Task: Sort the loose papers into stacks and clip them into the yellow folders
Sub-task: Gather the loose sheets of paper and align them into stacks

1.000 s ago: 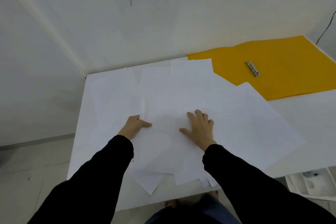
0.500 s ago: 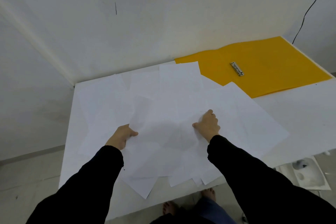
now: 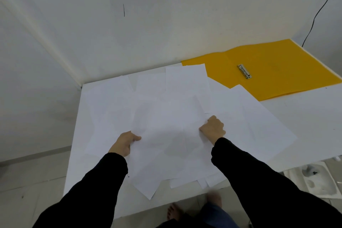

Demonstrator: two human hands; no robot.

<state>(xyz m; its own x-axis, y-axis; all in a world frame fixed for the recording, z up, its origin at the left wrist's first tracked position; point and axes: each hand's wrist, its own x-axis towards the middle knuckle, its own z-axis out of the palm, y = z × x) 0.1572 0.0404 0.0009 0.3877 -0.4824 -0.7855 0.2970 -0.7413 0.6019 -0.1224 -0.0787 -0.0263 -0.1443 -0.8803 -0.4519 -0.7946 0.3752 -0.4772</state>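
White walls corner a white table (image 3: 76, 163) spread with loose papers (image 3: 166, 94), overlapping and unsorted. The left hand (image 3: 125, 142) pinches a sheet's edge, thumb on top; the right hand (image 3: 212, 128) curls round another edge. Far right, the yellow folder (image 3: 273, 65) lies open, its metal clip (image 3: 244, 71) bare. Gathering looks barely begun; stacking and clipping are not yet done.

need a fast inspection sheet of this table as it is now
surface: white table, mostly under paper
job's things: loose papers spread overlapping; yellow folder open at far right, metal clip bare, papers overlapping its near-left edge
clutter: nothing seen
hands: left hand pinches the loose papers' edge; right hand curled, gripping them
cables: black cable down the wall behind the folder
surroundings: white walls, tiled floor, bare feet, white tray on the floor at right
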